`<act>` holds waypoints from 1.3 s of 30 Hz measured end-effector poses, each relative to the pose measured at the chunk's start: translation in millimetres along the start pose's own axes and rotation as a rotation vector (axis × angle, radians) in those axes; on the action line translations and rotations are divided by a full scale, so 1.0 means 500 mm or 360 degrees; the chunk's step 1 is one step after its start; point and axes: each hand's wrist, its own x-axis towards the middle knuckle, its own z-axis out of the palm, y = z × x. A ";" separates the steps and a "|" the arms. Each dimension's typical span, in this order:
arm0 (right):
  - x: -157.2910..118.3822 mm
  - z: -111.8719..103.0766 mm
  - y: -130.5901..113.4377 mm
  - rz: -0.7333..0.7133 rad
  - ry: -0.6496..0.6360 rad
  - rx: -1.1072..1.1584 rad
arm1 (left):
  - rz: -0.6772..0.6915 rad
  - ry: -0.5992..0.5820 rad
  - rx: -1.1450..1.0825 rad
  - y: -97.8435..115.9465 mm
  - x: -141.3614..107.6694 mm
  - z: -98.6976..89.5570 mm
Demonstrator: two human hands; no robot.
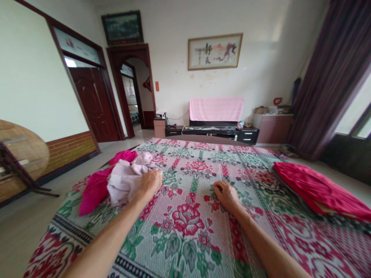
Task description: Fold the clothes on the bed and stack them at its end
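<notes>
A floral cloth [188,216] in pink, green and white covers the table before me. On its left part lies a crumpled pale pink garment [123,181], partly over a bright pink one [94,193]. My left hand [152,181] is closed on the right end of the pale garment. Over the middle of the cloth, my right hand [227,195] has its fingers curled in; nothing shows in them, though the fingertips are partly hidden. A folded red garment [319,189] lies at the right edge of the cloth.
Beyond the table, a pink towel [216,109] hangs over something on a low black cabinet [249,136]. A folded round wooden table [26,150] leans at the left wall. Dark purple curtains [321,81] hang at the right.
</notes>
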 end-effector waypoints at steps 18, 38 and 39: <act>0.002 -0.001 0.003 0.0026 -0.0018 0.0044 | 0.0007 0.0076 -0.0430 0.007 0.045 0.016; -0.033 0.008 -0.202 -0.0613 -0.0376 0.0508 | -0.0479 0.0021 -0.0252 -0.117 0.007 0.121; -0.036 0.013 -0.214 -0.0618 -0.0398 0.0505 | -0.0497 0.0038 -0.0274 -0.115 0.007 0.112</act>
